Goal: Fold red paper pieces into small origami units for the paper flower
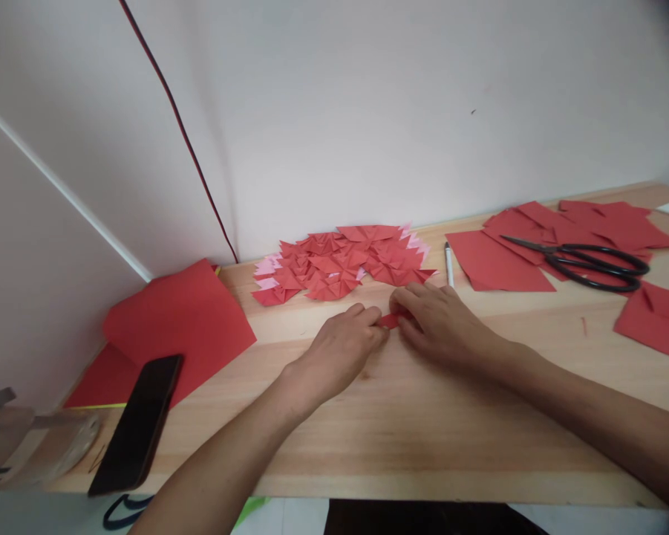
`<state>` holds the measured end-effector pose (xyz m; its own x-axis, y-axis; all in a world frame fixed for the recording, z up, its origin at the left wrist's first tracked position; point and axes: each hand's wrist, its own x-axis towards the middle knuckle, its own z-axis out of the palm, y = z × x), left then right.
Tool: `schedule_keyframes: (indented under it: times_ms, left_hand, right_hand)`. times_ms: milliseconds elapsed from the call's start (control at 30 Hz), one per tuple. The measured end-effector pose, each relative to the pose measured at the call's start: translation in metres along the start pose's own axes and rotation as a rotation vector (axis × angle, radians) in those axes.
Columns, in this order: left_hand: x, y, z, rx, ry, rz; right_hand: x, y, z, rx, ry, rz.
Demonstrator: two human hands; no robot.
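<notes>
A small folded piece of red paper (390,321) lies between my hands at the middle of the wooden table. My left hand (348,343) pinches its left end, fingers closed. The right end is under the curled fingers of my right hand (437,321), which hide much of the paper. Just beyond my hands, a pile of folded red and pink paper pieces (339,263) rests near the wall. A white pen (448,264) lies past my right hand.
Black-handled scissors (595,267) lie on red paper squares (509,264) at the right, with another red square (654,319) nearer. At left, a black phone (138,423) overlaps large red sheets (183,327). A clear container (44,446) stands at the far left edge.
</notes>
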<state>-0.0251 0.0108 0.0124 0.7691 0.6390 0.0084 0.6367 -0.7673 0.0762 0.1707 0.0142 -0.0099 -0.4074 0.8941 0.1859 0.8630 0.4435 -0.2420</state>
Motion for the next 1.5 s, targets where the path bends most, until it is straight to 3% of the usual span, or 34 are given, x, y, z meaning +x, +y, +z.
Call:
schedule_keyframes:
  times_ms: [1500]
  left_hand:
    - [0.0014,0.0017,0.0001,0.023,0.005,0.004]
  right_hand:
    - [0.0009,-0.0031,0.0001,-0.005,-0.007,0.006]
